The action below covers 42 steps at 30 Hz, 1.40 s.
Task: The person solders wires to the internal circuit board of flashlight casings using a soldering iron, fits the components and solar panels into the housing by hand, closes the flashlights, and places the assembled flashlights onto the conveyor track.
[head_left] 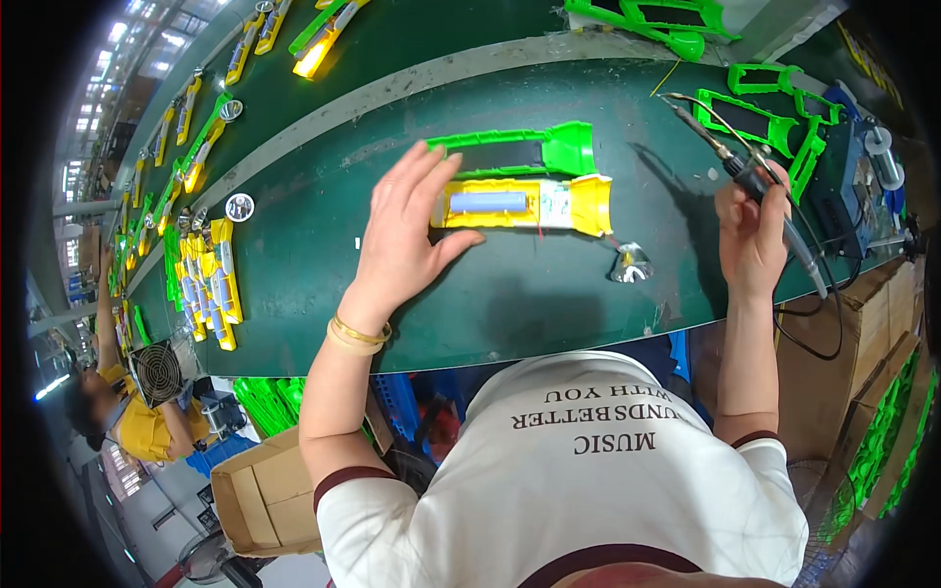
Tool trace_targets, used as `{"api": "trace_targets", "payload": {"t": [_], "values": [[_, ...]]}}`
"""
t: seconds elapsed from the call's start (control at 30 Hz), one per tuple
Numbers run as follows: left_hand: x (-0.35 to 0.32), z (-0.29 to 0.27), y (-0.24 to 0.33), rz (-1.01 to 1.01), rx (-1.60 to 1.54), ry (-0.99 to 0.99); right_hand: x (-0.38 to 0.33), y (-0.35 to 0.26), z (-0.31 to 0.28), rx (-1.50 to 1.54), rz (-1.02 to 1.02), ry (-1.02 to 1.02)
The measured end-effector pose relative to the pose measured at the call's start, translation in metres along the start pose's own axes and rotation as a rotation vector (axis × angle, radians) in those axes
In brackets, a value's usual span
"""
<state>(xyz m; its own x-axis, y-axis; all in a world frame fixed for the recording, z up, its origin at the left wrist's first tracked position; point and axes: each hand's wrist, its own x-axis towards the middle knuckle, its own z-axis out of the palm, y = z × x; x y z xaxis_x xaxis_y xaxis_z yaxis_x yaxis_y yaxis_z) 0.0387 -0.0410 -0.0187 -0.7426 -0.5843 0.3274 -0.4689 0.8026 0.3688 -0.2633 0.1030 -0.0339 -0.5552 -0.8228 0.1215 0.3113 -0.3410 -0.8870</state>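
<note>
My left hand [397, 233] lies at the left end of a yellow flashlight housing half [593, 204], fingers stretched along its far side and thumb apart on the near side. A blue cylindrical battery [487, 202] sits in that half, beside a small white-green board [556, 202]. Just beyond lies a green housing half [569, 149] with a dark panel, near my fingertips. Thin wire runs from the yellow half to a shiny reflector lamp head [630, 264]. Raised at the right, my right hand [753, 230] grips a soldering iron [730, 160], its tip pointing up and left, away from the housing.
Yellow halves with batteries [211, 284] are piled at the left, near a loose reflector [239, 207]. More assemblies line the far strip [323, 44]. Green shells [745, 118] and a solder spool [879, 142] stand right. The iron's cable [840, 328] loops by the edge. Another person [147, 426] works far left.
</note>
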Motion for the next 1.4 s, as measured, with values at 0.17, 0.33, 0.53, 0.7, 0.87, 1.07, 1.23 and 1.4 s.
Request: {"api": "trace_targets", "payload": {"t": [0.17,0.33,0.53,0.7,0.87,1.07,1.23,1.4], "values": [[0.007,0.015,0.038,0.338,0.021,0.149,-0.013,-0.006,0.016,0.134,0.08,-0.061],[0.017,0.031,0.04,0.058,-0.438,0.006,-0.023,0.012,0.029,0.148,0.159,-0.112],[0.022,0.032,0.044,0.057,-0.385,0.049,-0.027,0.015,0.03,-0.029,0.135,-0.122],[0.03,0.023,0.047,-0.058,-0.239,0.008,-0.028,0.02,0.03,-0.136,0.105,-0.136],[0.031,0.022,0.048,-0.2,-0.34,-0.037,-0.025,0.018,0.036,-0.196,0.088,-0.21],[0.034,0.023,0.048,-0.162,-0.266,-0.061,-0.025,0.018,0.039,-0.169,0.117,-0.227],[0.035,0.019,0.049,-0.141,-0.24,-0.095,-0.025,0.02,0.04,-0.214,0.089,-0.261],[0.041,0.017,0.053,-0.135,-0.193,-0.118,-0.024,0.02,0.04,-0.199,0.135,-0.247]]}}
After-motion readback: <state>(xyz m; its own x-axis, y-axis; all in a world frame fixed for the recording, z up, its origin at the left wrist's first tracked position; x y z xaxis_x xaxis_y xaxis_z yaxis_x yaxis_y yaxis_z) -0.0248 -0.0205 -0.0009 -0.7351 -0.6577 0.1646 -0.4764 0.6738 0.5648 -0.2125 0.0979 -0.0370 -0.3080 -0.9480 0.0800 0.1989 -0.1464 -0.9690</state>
